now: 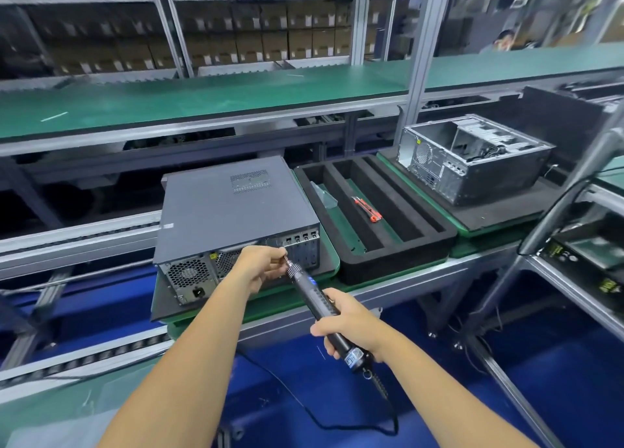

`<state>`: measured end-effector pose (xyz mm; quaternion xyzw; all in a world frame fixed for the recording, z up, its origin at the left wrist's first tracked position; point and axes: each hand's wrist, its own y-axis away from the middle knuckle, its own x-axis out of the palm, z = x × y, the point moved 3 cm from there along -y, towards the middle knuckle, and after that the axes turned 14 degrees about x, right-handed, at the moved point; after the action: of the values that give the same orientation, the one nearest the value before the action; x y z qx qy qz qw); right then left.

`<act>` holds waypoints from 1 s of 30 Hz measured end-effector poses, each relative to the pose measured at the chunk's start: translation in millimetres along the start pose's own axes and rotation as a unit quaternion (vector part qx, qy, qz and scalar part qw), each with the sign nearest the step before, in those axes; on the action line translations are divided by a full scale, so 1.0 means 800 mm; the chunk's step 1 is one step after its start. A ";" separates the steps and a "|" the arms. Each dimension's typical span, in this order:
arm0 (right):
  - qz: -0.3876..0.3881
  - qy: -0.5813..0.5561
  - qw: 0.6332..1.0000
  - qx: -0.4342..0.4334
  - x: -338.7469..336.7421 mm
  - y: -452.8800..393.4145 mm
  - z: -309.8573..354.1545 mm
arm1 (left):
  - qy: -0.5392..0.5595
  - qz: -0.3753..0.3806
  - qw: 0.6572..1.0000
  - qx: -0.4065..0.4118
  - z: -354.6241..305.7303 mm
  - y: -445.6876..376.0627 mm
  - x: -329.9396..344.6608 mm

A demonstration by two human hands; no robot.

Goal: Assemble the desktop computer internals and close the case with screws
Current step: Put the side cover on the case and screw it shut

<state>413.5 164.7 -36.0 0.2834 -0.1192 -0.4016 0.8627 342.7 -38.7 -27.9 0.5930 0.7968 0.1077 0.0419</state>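
Your right hand (pixel 351 319) is wrapped round the driver (pixel 319 304), whose long axis slants up-left toward the case (pixel 233 211) rear. Your left hand (pixel 261 268), nearer the case, pinches the bit tip just off that rear face.

screw hidden under left hand (pixel 261 267) fingertips, driver bit (pixel 288 263) tip covered

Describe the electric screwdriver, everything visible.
The electric screwdriver is a slim black barrel with a blue mark near its silver chuck and a label at the butt, where a black cord trails down. It is tilted, bit toward the closed case's rear panel. The right hand grips the barrel; the left hand pinches at the bit.
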 end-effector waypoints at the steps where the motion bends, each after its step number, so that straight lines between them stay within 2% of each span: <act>1: -0.001 0.002 1.000 -0.001 -0.002 0.000 0.000 | 0.005 0.011 1.000 -0.008 -0.001 0.000 -0.001; 7: -0.004 0.002 1.000 -0.008 -0.011 -0.005 0.001 | 0.066 0.058 0.995 -0.052 0.000 -0.008 -0.003; 12: -0.034 -0.013 0.999 -0.010 -0.016 -0.020 0.004 | 0.087 0.012 0.994 -0.058 0.006 -0.018 0.039; 19: -0.093 -0.019 0.995 -0.023 -0.045 -0.042 0.003 | 0.207 -0.051 0.976 -0.040 0.015 -0.047 0.100; 25: -0.109 -0.013 0.994 -0.028 -0.060 -0.062 -0.001 | 0.226 -0.077 0.971 -0.030 0.036 -0.064 0.108; 30: -0.092 -0.014 0.995 -0.028 -0.060 -0.073 -0.004 | 0.245 -0.099 0.964 -0.031 0.047 -0.071 0.104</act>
<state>347.1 172.3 -71.4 0.2636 -0.0931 -0.4866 0.8277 272.7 29.4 -71.7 0.4654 0.8338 0.2690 -0.1258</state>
